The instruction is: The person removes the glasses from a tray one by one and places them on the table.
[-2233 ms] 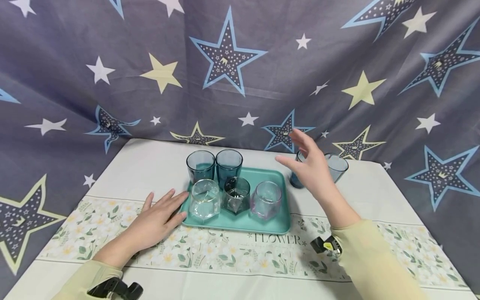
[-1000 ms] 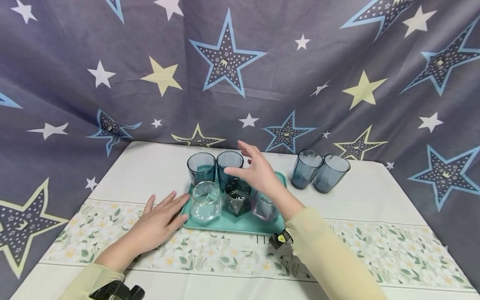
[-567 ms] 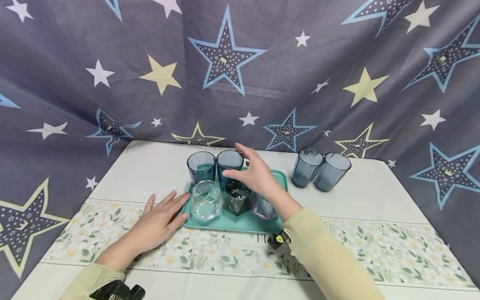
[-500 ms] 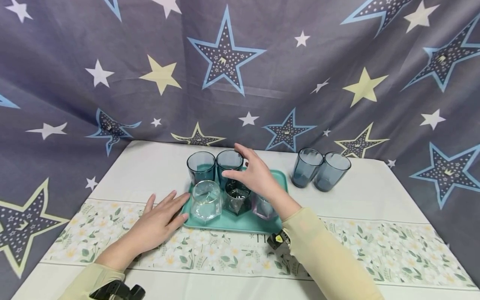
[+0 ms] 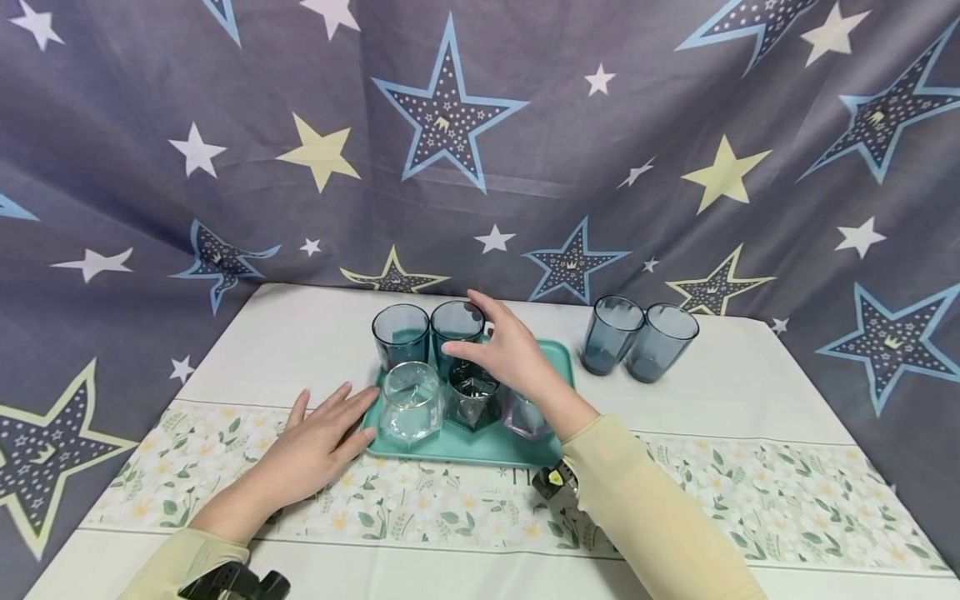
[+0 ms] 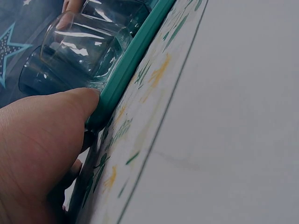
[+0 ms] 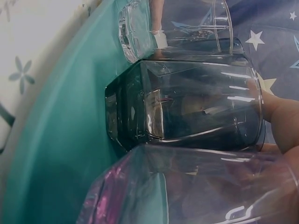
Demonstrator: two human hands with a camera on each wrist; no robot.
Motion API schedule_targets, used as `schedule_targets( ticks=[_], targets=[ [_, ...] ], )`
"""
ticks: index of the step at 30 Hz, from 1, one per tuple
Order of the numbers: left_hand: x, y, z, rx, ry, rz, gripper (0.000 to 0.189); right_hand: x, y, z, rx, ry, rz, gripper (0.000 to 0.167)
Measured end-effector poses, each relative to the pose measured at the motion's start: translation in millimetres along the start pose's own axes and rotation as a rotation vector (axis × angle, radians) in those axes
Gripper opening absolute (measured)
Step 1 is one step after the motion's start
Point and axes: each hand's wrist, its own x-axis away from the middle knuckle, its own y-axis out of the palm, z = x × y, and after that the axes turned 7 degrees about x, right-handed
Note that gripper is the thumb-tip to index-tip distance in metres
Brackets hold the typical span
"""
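Observation:
My right hand [image 5: 513, 354] holds the right one of two blue drinking glasses [image 5: 445, 331] at the back of a teal tray [image 5: 558, 357], thumb on its near side and index finger by the far rim. The other blue glass [image 5: 397, 335] stands beside it. In front are a clear faceted glass [image 5: 412, 408], a dark grey one [image 7: 196, 102] and a pink-tinted one [image 7: 210, 191], partly covered by my right wrist in the head view. My left hand [image 5: 315, 446] rests at the tray's left edge, fingers extended; its thumb touches the rim in the left wrist view.
Two more blue glasses [image 5: 611, 337] stand side by side on the tablecloth [image 5: 750, 392], right of the tray. A floral band [image 5: 450, 517] crosses the cloth in front. A grey curtain with stars [image 5: 562, 167] hangs behind the table.
From beside the two blue glasses on the right, my right hand has moved left to a blue glass on the tray and closed round it. The left hand has stayed put.

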Motion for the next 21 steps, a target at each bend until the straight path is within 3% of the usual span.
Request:
schedule_targets(
  ticks=[21],
  targets=[
    [0.2, 0.6, -1.5, -0.004, 0.008, 0.01, 0.064, 0.3, 0.2, 0.5, -0.105, 0.046, 0.052, 0.09]
  ],
)
